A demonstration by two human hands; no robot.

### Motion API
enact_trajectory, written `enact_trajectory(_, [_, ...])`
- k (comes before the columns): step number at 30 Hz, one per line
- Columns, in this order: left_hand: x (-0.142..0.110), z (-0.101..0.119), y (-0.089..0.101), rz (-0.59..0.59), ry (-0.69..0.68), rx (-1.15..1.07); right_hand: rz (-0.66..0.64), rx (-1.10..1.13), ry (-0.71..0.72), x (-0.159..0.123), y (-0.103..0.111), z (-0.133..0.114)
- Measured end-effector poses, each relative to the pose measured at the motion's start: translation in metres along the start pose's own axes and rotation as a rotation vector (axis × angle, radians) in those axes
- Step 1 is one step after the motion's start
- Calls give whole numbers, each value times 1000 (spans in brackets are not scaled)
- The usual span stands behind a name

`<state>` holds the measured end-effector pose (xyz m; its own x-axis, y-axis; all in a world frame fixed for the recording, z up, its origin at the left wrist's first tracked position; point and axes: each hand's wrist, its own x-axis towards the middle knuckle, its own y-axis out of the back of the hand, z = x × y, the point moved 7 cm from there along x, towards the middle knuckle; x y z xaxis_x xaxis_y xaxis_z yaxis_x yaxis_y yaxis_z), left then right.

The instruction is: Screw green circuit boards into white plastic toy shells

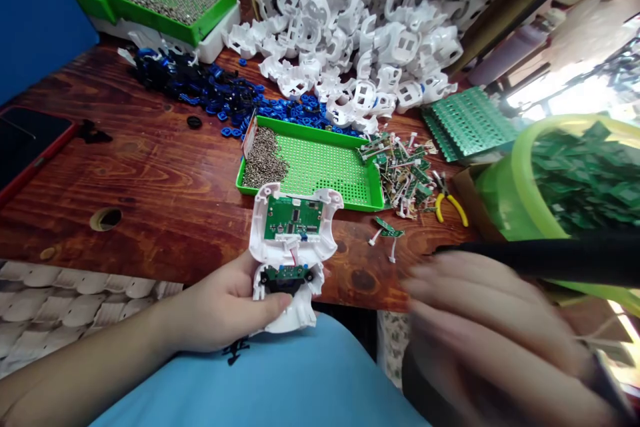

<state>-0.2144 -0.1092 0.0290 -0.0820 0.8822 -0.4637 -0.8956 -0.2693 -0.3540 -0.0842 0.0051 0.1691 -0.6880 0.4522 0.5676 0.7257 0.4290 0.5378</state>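
Bright light [575,90] at two o'clock hides what is past the brown table [165,213]. Near six o'clock, the left hand [220,303] pinches a white shell [317,250], most fingers hidden; the shell covers a bit of the tray [325,160]. The right hand [480,340] at four is blurry, so I cannot tell what its fingers do. A black stick [530,259] blocks some of the bucket [500,197]. At nine, the phone [27,150] is cut off.

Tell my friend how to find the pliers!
On the wooden table, find the nearest green tray. Right of it sits a heap of circuit boards with white plugs. The pliers lie at the heap's right edge, the only thing there with yellow handles.
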Motion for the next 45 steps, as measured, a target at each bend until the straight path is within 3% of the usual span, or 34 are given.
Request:
enact_trajectory(4, [-2,15,-10,-69,-122,160,-312,-282,490,9,-51,-28])
enact_trajectory(6, [-5,18,-12,-110,-164,211,-382,-347,624,10,-67,-30])
enact_trajectory(9, [-10,20,-10,-116,-217,304,-417,-396,662,14,-74,-29])
enact_trajectory(14, [-12,29,-10,-68,-332,448,-349,-411,759,13,-67,-35])
enact_trajectory(17, [-13,34,-14,-102,-401,482,-358,-412,812,8,-66,-36])
enact_trajectory(24, [-17,35,-12,-97,-520,566,-309,-411,771,-4,-58,-31])
enact_trajectory(31, [-12,29,-15,-159,-466,473,-280,-403,622,-9,-61,-28])
enact_trajectory(37, [-10,28,-14,-139,-460,503,32,-256,541,-14,-58,-20])
enact_trajectory(41, [-10,24,-12,-116,-425,533,11,-180,391,-15,-60,-10])
enact_trajectory(45, [-9,21,-12,-108,-433,529,4,-162,346,-13,-58,-12])
